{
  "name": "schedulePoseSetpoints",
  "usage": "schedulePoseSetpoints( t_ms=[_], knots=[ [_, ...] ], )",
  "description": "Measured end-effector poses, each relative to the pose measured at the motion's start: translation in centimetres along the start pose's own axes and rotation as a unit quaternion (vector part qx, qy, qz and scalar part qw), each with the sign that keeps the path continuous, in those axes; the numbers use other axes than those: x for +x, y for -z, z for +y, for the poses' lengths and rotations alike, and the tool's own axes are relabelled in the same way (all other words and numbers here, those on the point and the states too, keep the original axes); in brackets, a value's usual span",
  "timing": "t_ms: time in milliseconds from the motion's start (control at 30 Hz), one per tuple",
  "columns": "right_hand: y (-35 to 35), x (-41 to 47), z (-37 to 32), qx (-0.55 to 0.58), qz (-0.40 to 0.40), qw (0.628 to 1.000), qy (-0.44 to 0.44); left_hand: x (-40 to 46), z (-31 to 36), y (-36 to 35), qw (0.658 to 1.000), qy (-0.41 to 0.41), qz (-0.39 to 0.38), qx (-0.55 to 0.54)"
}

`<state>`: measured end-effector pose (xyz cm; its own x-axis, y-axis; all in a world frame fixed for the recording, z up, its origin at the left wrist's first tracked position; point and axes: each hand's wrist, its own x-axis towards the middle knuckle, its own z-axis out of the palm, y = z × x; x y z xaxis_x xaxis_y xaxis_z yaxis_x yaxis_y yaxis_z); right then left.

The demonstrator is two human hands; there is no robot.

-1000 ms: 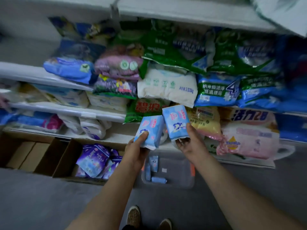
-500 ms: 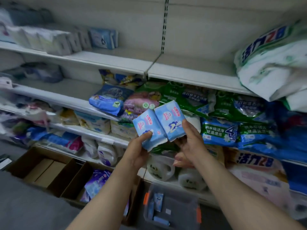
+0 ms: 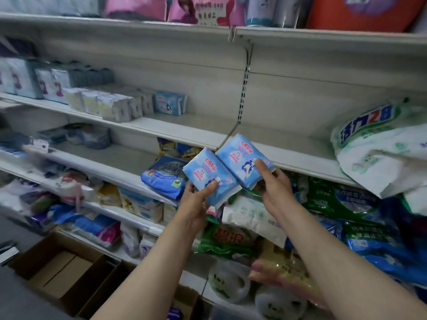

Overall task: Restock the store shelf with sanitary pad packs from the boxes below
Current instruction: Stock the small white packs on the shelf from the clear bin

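Observation:
My left hand [image 3: 198, 199] grips a light blue sanitary pad pack [image 3: 209, 175], thumb on its front. My right hand [image 3: 272, 185] grips a second pack of the same kind [image 3: 242, 161] right beside it; the two packs touch edge to edge. Both are held in front of the white shelf [image 3: 191, 131], whose right stretch is bare. On that shelf to the left stand a matching blue pack [image 3: 169, 103] and a row of pale packs [image 3: 111, 105]. An open cardboard box [image 3: 57, 271] sits on the floor at lower left.
Large detergent bags [image 3: 381, 144] bulge out from the right, some green and blue below them. The lower shelves hold bagged goods. The top shelf carries pink boxes [image 3: 198, 10] and an orange item. A second box [image 3: 182, 306] lies near the floor below my arms.
Both hands have risen with the packs from near the floor boxes up toward the middle shelf. The view has tilted upward, revealing the upper shelves.

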<state>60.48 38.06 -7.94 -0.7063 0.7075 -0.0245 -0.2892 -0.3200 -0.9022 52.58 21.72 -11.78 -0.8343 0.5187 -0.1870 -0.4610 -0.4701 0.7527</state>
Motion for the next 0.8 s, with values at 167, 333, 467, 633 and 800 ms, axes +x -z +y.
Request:
schedulePoseSetpoints(
  t_ms=[167, 333, 467, 633, 800],
  knots=[
    [-4.5, 3.0, -2.0, 0.013, 0.000, 1.000, 0.010, 3.5, 4.5, -0.2, 0.999, -0.023, -0.001, -0.025],
    [-9.6, 5.9, -2.0, 0.050, 0.013, 0.999, -0.014, 7.2, 9.4, 1.4, 0.999, -0.014, 0.000, -0.037],
    [-13.3, 8.5, -1.2, 0.065, 0.009, 0.998, -0.023, 10.6, 12.7, 2.9, 0.999, -0.013, 0.003, -0.047],
    [-16.9, 11.2, -1.0, 0.084, 0.009, 0.996, -0.006, 14.4, 15.5, 3.9, 0.998, -0.012, -0.012, -0.066],
    [-19.2, 13.4, -0.7, 0.097, 0.006, 0.995, 0.016, 17.0, 17.4, 4.5, 0.998, -0.008, -0.025, -0.065]
  ],
)
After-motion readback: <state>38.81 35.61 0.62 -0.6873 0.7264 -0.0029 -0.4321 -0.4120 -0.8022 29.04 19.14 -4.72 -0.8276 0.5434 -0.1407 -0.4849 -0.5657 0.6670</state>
